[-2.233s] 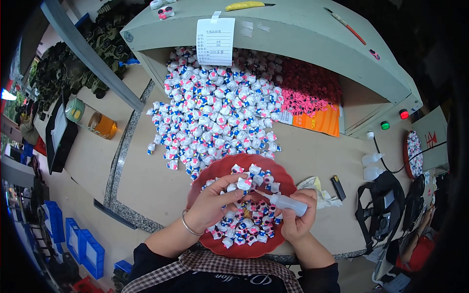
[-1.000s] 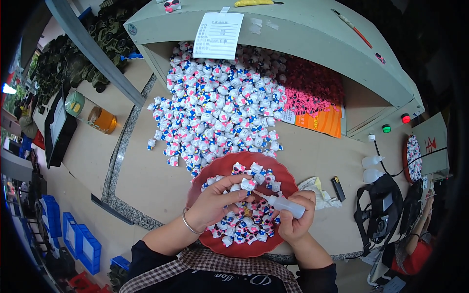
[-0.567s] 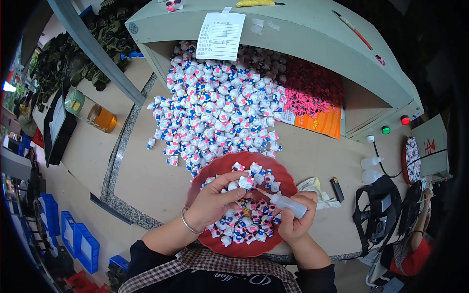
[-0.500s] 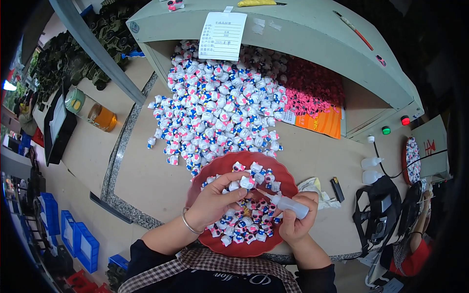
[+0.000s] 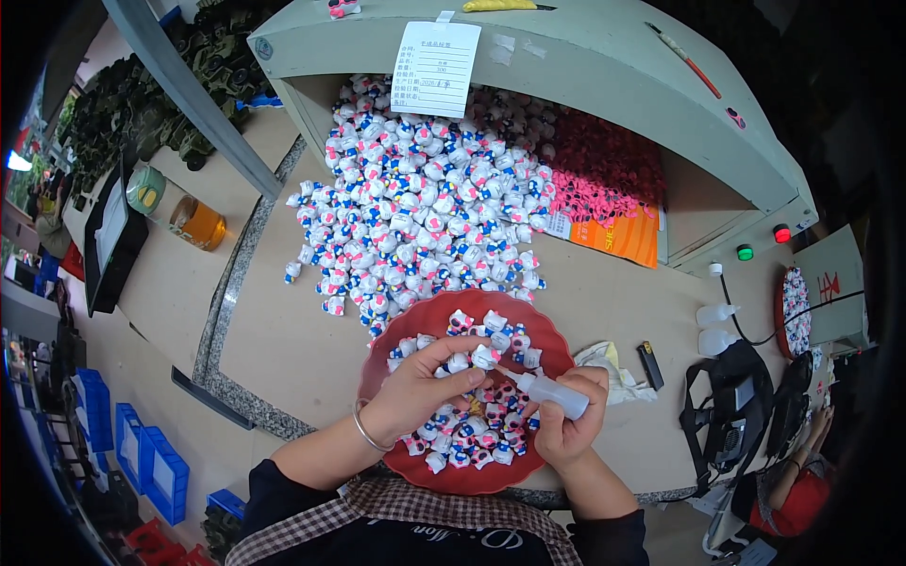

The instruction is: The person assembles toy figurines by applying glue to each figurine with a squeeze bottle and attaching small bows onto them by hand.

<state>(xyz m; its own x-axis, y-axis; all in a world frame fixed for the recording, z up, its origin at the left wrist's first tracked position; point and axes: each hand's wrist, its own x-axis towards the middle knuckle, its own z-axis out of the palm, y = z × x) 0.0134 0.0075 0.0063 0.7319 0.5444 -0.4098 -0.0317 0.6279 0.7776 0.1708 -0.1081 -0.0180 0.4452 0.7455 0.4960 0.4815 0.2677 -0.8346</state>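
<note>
A red round tray (image 5: 379,346) on the worktable holds several small white, pink and blue toy figures. My left hand (image 5: 422,390) hovers over the tray and pinches one small figure (image 5: 484,357) between its fingertips. My right hand (image 5: 569,429) grips a small clear squeeze bottle (image 5: 551,394) whose thin nozzle points left, almost touching that figure. Beyond the tray lies a big heap of the same figures (image 5: 425,212), spilling out from under a grey-green hood.
A grey-green hood (image 5: 566,66) with a paper sheet (image 5: 435,68) spans the back. Pink parts (image 5: 604,174) and an orange packet (image 5: 618,238) lie at right. A crumpled cloth (image 5: 613,366) and black lighter (image 5: 650,365) sit right of the tray. A jar of amber liquid (image 5: 196,224) stands left.
Almost nothing has moved: my left hand has shifted slightly over the tray while holding a figure, and my right hand keeps the bottle tip at it.
</note>
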